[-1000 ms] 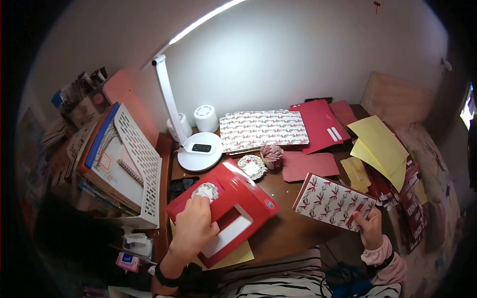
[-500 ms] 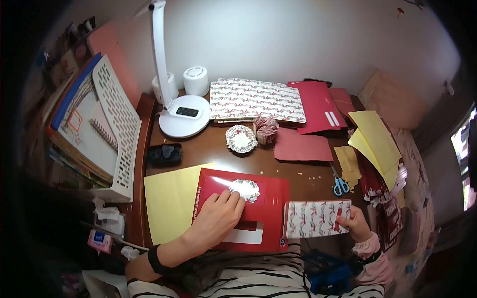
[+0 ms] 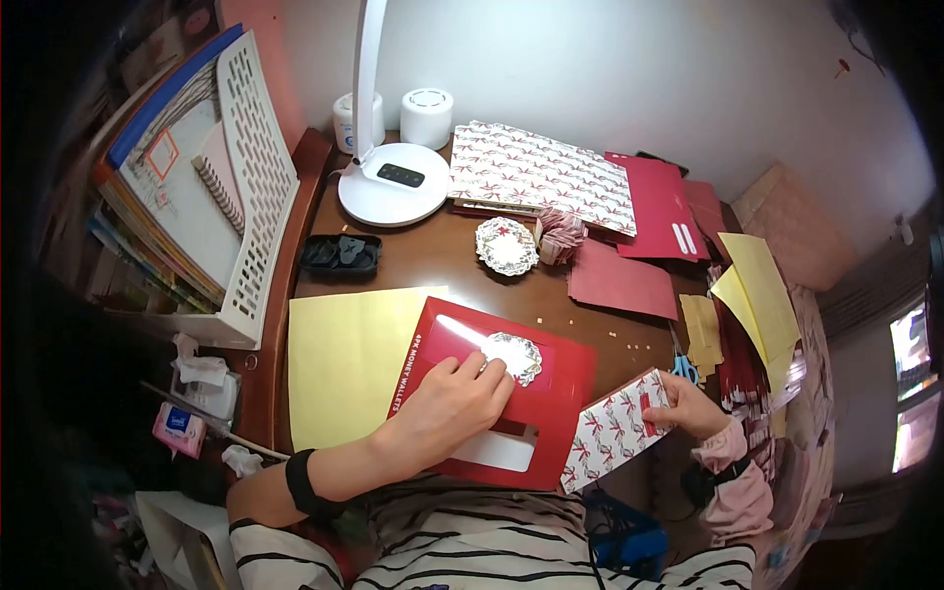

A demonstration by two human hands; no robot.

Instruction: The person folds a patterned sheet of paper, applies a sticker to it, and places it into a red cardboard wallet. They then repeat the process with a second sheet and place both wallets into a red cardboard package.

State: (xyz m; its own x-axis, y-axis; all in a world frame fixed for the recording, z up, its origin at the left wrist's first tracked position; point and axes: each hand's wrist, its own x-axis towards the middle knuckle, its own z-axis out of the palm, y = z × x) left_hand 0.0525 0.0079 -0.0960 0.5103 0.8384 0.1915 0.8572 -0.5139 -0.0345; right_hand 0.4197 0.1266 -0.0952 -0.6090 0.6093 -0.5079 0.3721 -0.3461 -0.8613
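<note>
Wooden desk [image 3: 442, 270], white wall [image 3: 590, 79], red packet [image 3: 562, 393]

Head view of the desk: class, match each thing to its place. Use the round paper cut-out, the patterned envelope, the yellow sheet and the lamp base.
Things:
1. round paper cut-out
2. patterned envelope
3. yellow sheet
4. lamp base

Places:
A. held in the right hand
B. at the back of the desk, near the wall
C. on the red packet, touched by the left hand
D. flat on the desk, partly under the red packet

Pairs: 1-C, 2-A, 3-D, 4-B
</note>
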